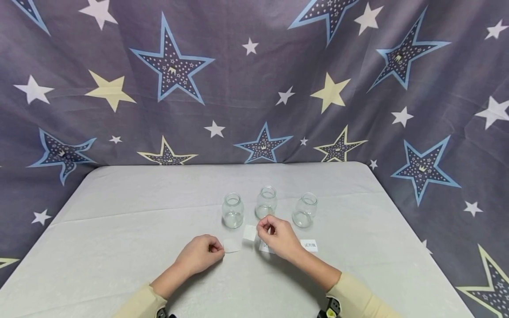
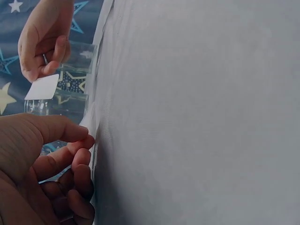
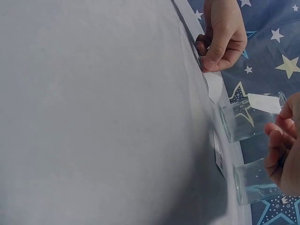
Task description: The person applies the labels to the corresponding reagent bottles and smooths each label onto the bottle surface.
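My right hand (image 1: 280, 236) pinches a small white paper slip (image 1: 249, 232) by its edge and holds it raised above the table. The slip's face shows blank in the left wrist view. Lower and to the left, my left hand (image 1: 200, 254) pinches the near edge of another white slip (image 1: 232, 245) between thumb and index finger, close to the tabletop. A slip with dark handwriting (image 1: 309, 245) lies right of my right hand. Another written slip (image 1: 265, 248) lies partly hidden under that hand.
Three lidless clear glass jars stand behind the hands: a left jar (image 1: 233, 212), a middle jar (image 1: 266, 203) and a right jar (image 1: 305, 211). A pale cloth covers the table (image 1: 131, 212). Behind it hangs a star-patterned curtain (image 1: 226, 88).
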{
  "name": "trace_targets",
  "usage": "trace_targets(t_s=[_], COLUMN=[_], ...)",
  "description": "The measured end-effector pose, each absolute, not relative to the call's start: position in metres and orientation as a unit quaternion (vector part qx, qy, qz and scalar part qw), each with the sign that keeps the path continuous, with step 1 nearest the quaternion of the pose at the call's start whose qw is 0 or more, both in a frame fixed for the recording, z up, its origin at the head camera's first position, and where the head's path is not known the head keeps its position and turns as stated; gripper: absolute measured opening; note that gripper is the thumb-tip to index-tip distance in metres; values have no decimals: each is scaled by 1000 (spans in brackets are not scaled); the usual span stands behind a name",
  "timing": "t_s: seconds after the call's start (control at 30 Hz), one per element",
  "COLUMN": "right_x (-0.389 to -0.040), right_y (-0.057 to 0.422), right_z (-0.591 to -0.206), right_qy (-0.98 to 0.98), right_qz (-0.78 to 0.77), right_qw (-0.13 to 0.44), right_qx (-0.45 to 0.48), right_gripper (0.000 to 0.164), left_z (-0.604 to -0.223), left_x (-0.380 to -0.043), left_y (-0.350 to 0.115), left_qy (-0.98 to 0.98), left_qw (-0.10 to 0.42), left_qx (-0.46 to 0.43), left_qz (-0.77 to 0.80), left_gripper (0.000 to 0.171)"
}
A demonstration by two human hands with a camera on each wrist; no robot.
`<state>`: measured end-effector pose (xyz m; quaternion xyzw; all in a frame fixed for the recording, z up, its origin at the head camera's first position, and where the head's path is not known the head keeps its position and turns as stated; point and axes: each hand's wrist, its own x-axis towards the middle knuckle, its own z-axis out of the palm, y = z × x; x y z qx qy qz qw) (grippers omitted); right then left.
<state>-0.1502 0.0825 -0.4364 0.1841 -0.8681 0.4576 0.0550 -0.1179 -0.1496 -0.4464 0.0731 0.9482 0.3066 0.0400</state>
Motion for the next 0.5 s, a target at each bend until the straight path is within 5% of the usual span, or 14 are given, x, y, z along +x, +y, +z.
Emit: trace_targets(t_s=[0.5], right_x=[-150], right_y=[80], right_z=[-434], right_qy=[-869], right_qz=[456], right_qw=[56], right_qx=[183], right_gripper=[5], left_z=[-433], left_x=[-122], left_y=[-157], left_qy=[925], left_qw=[33], left_qx=[46], left_qz=[376], left_gripper=[4])
